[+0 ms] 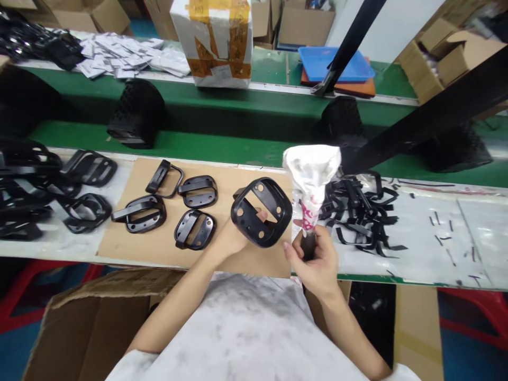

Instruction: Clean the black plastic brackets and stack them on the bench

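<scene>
My left hand [238, 233] is closed on a black plastic bracket [281, 209], a rounded plate with a long slot, round holes and a strap-like loop behind it. The bracket hides part of the fingers. In my right hand [319, 262] is a white-wrapped tool [313, 164], gripped by its dark handle. Its wide head is covered in white material, with pink-patterned wrapping below, and it stands upright beside the bracket. Several similar brackets [196, 229] lie on a cardboard sheet [138, 251] to the left of my hands.
More black brackets [27, 185] are piled at the far left. Black strips [361, 211] lie heaped on the right. Behind runs a green channel [222, 151] holding black bins [137, 114]. A dark slanting post [428, 111] crosses the right side. A taped box [216, 42] stands at the back.
</scene>
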Motion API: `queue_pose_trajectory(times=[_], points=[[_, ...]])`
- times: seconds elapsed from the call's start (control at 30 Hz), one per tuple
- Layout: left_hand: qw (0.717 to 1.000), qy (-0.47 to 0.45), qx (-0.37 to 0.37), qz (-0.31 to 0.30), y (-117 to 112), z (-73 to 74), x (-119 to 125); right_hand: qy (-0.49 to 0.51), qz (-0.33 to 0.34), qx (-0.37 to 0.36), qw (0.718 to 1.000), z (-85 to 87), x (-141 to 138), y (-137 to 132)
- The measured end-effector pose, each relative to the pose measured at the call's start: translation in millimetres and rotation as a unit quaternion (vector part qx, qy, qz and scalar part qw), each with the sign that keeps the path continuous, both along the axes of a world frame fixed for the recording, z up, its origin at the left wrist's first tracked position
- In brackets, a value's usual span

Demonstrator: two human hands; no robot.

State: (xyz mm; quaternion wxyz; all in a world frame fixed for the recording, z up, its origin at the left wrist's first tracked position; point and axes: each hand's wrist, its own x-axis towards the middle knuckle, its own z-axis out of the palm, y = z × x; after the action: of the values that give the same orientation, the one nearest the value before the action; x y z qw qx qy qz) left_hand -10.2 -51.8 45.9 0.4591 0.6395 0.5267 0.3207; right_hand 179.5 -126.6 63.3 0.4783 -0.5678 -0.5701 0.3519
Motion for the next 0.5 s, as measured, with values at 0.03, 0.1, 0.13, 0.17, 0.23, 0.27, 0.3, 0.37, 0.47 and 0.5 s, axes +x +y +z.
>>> queue_pose_trajectory(times=[0.03,0.1,0.13,0.17,0.23,0.27,0.3,0.37,0.47,0.5], points=[[1.000,-0.002,-0.013,-0.018,-1.5,0.3,-2.1,-0.011,0.017,-0.008,1.000,0.3,0.8,1.0],[0.996,0.003,-0.060,-0.060,-5.1,1.5,-7.0,-0.047,0.045,-0.033,0.997,0.1,4.0,3.4],[0.993,0.015,-0.085,-0.077,-7.1,2.7,-10.0,-0.067,0.051,-0.045,0.995,-0.5,6.0,4.6],[0.990,0.030,-0.106,-0.093,-9.1,4.2,-13.3,-0.081,0.052,-0.053,0.994,-1.6,7.8,5.8],[0.984,0.048,-0.127,-0.119,-12.5,7.3,-21.1,-0.083,0.040,-0.068,0.993,-5.3,10.1,7.2],[0.982,0.048,-0.128,-0.128,-13.9,8.4,-25.4,-0.072,0.033,-0.080,0.994,-7.9,10.2,7.5],[0.982,0.043,-0.125,-0.134,-14.9,8.7,-29.5,-0.050,0.028,-0.098,0.994,-10.8,9.7,7.6],[0.982,0.029,-0.111,-0.149,-15.5,6.9,-36.0,0.022,0.026,-0.149,0.988,-17.2,7.1,8.1],[0.984,0.045,-0.061,-0.159,-12.2,-2.1,-36.4,0.145,0.021,-0.225,0.963,-25.7,2.1,12.9],[0.986,0.073,-0.032,-0.146,-9.7,-6.5,-33.5,0.168,0.016,-0.237,0.957,-27.9,1.0,16.1]])
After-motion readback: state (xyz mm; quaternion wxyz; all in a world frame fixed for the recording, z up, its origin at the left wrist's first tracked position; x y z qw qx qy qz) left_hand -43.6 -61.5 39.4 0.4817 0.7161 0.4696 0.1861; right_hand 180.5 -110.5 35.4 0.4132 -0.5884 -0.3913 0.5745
